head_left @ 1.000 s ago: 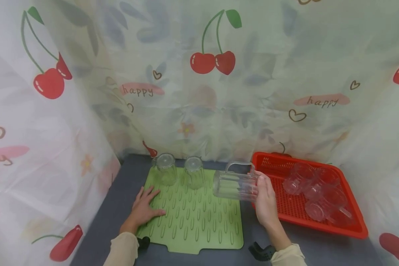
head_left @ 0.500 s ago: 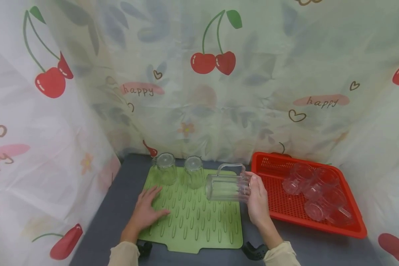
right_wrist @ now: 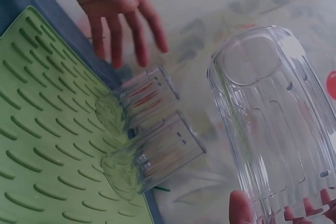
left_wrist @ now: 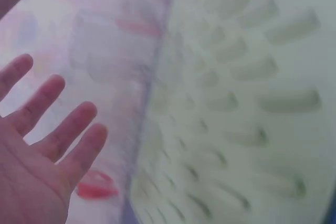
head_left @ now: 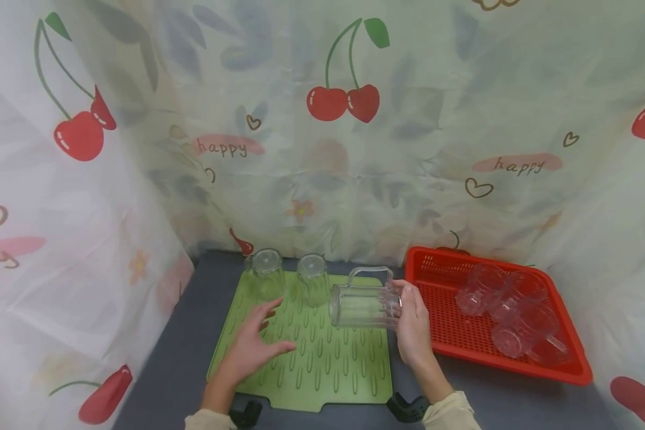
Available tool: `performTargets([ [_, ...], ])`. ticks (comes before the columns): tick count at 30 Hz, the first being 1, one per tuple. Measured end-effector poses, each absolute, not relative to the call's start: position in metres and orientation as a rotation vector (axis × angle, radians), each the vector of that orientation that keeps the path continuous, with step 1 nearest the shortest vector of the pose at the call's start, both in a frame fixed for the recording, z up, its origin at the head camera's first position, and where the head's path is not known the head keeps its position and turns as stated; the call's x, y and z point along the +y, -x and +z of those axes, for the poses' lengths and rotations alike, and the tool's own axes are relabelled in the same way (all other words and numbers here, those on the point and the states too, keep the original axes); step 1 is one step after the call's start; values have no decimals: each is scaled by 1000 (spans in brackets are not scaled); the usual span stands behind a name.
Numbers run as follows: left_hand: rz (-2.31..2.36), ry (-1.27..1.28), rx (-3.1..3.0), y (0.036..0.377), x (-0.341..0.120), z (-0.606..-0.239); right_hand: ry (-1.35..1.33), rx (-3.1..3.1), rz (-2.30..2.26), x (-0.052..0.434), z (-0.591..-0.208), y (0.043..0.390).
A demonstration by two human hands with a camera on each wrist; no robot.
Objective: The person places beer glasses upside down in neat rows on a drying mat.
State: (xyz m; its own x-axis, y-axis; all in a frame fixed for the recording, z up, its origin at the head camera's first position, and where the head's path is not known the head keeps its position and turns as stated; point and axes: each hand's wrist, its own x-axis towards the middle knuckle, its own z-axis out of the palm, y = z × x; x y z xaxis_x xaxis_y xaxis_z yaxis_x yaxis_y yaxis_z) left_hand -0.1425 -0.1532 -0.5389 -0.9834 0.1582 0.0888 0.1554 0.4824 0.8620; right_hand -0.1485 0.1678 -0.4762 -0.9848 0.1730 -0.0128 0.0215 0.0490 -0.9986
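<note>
Just beyond your left hand point(head_left: 249, 346), two clear mugs point(head_left: 313, 280) are standing side by side; right of your right hand point(head_left: 412, 325), a red basket point(head_left: 451, 310) is holding more clear mugs point(head_left: 521, 310). Beyond both hands a cherry-print sheet point(head_left: 349, 149) is hanging. Under your left hand, the green mat point(head_left: 328, 364) is showing rows of oblong ribs; the basket is showing perforated walls. Your left hand is hovering, fingers loosely spread, holding nothing. Your right hand is gripping one end of a transparent, fluted mug point(head_left: 362, 304), keeping it sideways above the mat, handle facing away.
</note>
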Motion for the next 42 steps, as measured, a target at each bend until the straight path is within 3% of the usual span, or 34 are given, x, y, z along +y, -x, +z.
performTargets([
  [13,1773,-757,2649,140,-109,-496,183,-2199,2081,165,-477,150],
  [27,1729,-930,2669,136,-78,-478,174,-2174,2084,154,-481,149],
  [42,1715,-986,2709,141,-57,-482,139,-2026,2318,142,-486,145],
])
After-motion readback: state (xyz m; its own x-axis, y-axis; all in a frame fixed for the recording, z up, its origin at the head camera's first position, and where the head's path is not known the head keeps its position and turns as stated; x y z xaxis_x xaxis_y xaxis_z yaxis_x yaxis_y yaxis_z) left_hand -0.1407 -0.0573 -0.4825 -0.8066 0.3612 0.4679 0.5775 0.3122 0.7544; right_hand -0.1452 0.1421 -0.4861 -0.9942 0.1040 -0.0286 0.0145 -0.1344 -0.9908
